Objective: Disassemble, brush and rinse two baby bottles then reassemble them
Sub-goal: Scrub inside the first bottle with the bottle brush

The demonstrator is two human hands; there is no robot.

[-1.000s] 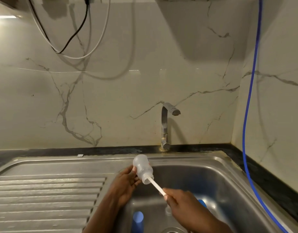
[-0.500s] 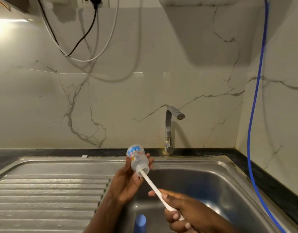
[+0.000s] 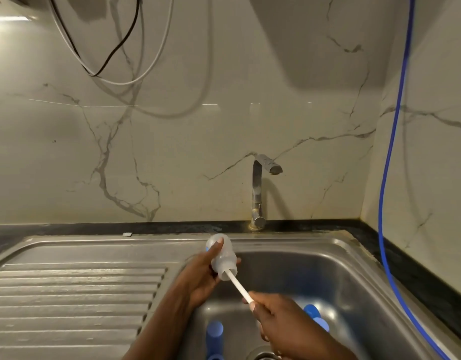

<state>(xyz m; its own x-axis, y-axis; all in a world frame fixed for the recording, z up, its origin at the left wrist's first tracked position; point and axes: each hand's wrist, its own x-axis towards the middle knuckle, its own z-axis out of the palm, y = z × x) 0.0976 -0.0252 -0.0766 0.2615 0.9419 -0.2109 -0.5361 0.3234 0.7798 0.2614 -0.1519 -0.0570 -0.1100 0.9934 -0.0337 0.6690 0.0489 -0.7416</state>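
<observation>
Pushed deeper than half a second earlier, the brush handle (image 3: 237, 287) shows less length between the bottle mouth and the right hand. Below and left of the faucet (image 3: 258, 193), the left hand (image 3: 200, 278) grips the clear bottle (image 3: 224, 257), thumb across its wall, base tilted up toward the faucet. Below the faucet, the right hand (image 3: 281, 323) closes around the handle's end. Blue parts (image 3: 312, 311) lie in the sink (image 3: 328, 246), lower right of the faucet. Probable risk: a hard thrust drives the wet bottle out of the left hand, dropping it into the basin.
</observation>
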